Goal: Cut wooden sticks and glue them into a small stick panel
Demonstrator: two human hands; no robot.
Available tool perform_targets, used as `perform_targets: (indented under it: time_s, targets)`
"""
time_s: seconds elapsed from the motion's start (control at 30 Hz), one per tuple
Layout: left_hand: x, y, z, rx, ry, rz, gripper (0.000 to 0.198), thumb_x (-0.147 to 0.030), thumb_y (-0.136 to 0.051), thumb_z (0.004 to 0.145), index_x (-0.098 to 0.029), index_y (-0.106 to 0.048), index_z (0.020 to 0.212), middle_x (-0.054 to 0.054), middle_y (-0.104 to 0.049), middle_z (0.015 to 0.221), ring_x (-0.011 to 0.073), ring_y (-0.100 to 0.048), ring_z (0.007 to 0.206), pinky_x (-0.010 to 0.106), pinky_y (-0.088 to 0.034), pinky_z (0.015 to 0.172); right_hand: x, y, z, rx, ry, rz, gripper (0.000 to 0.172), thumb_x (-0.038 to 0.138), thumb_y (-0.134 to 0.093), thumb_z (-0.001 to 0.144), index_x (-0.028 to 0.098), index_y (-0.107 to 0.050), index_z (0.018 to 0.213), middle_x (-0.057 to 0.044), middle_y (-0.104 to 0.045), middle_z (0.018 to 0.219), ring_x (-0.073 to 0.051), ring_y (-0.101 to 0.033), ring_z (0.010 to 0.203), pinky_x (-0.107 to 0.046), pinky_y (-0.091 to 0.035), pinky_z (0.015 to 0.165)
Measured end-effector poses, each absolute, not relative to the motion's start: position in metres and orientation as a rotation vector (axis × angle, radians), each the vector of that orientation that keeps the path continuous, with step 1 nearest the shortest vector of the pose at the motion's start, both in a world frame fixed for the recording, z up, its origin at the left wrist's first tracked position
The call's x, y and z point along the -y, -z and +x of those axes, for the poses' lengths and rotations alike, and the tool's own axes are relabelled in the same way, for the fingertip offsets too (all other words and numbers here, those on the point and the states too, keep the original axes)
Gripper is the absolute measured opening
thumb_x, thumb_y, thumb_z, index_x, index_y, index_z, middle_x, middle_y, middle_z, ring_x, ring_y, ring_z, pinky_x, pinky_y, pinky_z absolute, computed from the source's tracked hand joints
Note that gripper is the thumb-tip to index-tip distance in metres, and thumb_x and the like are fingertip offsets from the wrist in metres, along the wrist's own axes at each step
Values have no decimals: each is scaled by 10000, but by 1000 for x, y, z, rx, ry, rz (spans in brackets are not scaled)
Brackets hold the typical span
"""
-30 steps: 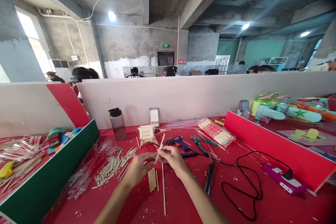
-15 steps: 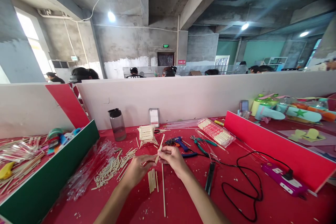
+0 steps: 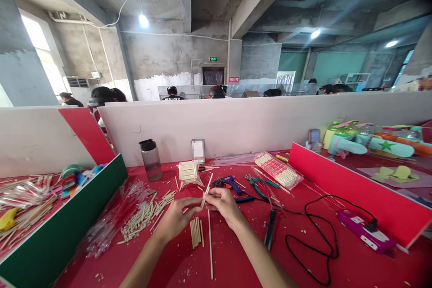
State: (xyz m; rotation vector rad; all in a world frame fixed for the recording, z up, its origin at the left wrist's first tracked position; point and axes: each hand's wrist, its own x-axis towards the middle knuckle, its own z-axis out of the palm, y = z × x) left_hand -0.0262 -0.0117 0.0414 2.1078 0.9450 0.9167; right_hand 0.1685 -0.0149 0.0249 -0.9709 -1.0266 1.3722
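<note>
Between the fingers of both hands a thin wooden stick is held at a slant above the table. My left hand pinches it near its lower end, and my right hand grips it from the other side, close to the left fingertips. Just below the hands lies a row of short cut sticks, side by side. A long uncut stick lies to their right, pointing toward me. Beyond the hands stands a small stool-like frame built of sticks.
Left are a heap of cut sticks, plastic wrappers and a water bottle. Right lie a glue gun, green-handled pliers, a utility knife, packed sticks and a corded power strip. Low dividers flank the table.
Hardly anything differs. The held stick and my fingers have shifted very slightly, and both hands keep their grip on it.
</note>
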Motion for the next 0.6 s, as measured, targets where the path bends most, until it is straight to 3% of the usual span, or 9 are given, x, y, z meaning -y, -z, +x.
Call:
perform_targets:
  time_s: [0.17,0.3,0.43,0.6]
  targets:
    - [9,-40,-23,-930,-971,1688,524,-569,-612,872,-146,-681,1174,134,-756,994,246,-730,817,364,-585,753,17,-27,166,1057,-1363,-977,480,545,-888,526,155,-720,750,-23,-716,691,-152,-650,619,-287,-537,660]
    - [13,-35,-14,-982,-880,1577,510,-503,-751,768,-149,-663,1125,84,-750,839,212,-719,712,301,-570,648,17,-26,162,1152,-1328,-970,477,573,-859,560,152,-709,724,-27,-710,661,-148,-629,589,-257,-488,597]
    - [14,-32,-9,-1036,-867,1490,449,-492,-791,705,-148,-689,976,63,-741,761,194,-708,658,291,-566,641,16,-22,160,1200,-1284,-972,473,582,-849,570,153,-691,692,-23,-691,619,-148,-607,553,-250,-452,554]
    - [12,-30,-10,-1031,-875,1470,443,-503,-805,677,-152,-716,933,46,-729,750,183,-696,651,304,-565,673,16,-22,160,1211,-1247,-958,445,564,-833,622,161,-727,779,-34,-713,685,-165,-633,611,-256,-468,587]
